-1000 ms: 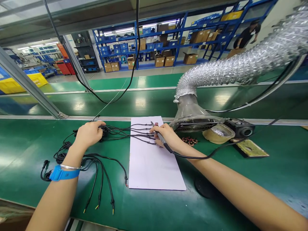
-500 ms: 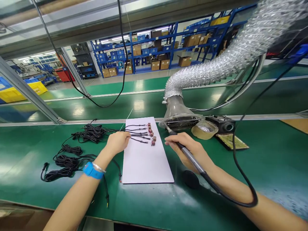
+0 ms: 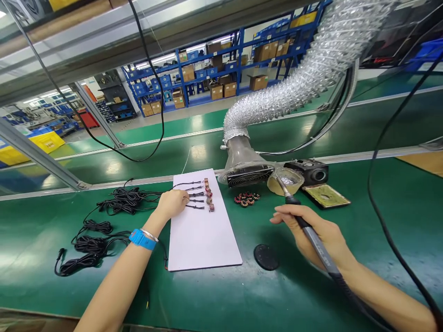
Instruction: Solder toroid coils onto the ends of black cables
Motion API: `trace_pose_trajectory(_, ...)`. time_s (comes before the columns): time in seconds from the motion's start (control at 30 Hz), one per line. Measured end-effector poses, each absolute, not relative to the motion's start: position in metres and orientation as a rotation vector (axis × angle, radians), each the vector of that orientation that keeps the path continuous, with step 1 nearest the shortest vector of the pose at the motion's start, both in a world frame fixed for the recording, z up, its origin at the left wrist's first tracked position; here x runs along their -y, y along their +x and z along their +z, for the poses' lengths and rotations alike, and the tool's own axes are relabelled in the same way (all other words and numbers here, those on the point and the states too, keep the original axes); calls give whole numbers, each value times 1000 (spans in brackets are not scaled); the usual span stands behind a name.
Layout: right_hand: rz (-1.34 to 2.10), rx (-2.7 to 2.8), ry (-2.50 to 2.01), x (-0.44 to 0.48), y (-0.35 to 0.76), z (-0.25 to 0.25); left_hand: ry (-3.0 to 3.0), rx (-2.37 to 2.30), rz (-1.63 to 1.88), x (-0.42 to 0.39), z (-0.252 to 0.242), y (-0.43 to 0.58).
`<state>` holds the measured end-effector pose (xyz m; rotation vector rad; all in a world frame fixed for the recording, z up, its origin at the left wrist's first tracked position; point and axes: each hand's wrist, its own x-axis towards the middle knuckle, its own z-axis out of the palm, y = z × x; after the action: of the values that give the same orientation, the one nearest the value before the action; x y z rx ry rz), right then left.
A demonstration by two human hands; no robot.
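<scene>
My left hand (image 3: 173, 204) is closed over the left side of a white board (image 3: 206, 244), fingertips pinched beside the black cable ends (image 3: 196, 201). A thin solder wire (image 3: 187, 159) runs down towards this hand; the pinch itself is partly hidden. Small copper-wound ring coils (image 3: 209, 196) stand in a column at the cable ends. My right hand (image 3: 311, 230) grips a soldering iron (image 3: 320, 251) like a pen. Its metal tip reaches the round pale pot (image 3: 290, 184) with silvery material inside; whether it touches is unclear.
A fume extractor hood (image 3: 247, 170) with a silver duct stands behind several loose coils (image 3: 246, 199). To its right are a black iron holder (image 3: 308, 170) and a yellow sponge tray (image 3: 326, 196). A black round disc (image 3: 266, 257) lies near my right hand. Bundled black cables (image 3: 126, 200) lie left.
My right hand has moved the soldering iron rightwards, from in front of the hood to the pale pot. My left hand has shifted slightly over the board. The loose coils have come into view.
</scene>
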<state>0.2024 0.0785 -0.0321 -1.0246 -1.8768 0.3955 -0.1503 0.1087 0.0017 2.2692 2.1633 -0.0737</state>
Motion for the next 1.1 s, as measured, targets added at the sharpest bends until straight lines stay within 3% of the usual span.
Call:
trace_pose_trajectory(0.33, 357, 1823, -1176, -113, 195, -74, 2220, -2205, 44, -95, 14, -139)
trace_pose_trajectory(0.57, 371, 1883, -1184, -149, 178, -93, 2290, -1922, 110, -92, 7, -61)
trace_pose_trajectory(0.8, 410, 1877, -1184, -163, 166, -94, 2246, -1960, 29, -113, 2, -15)
trace_pose_trajectory(1.1, 602, 1966, -954, -96, 197, -80, 2142, -1906, 41, -66, 30, -25)
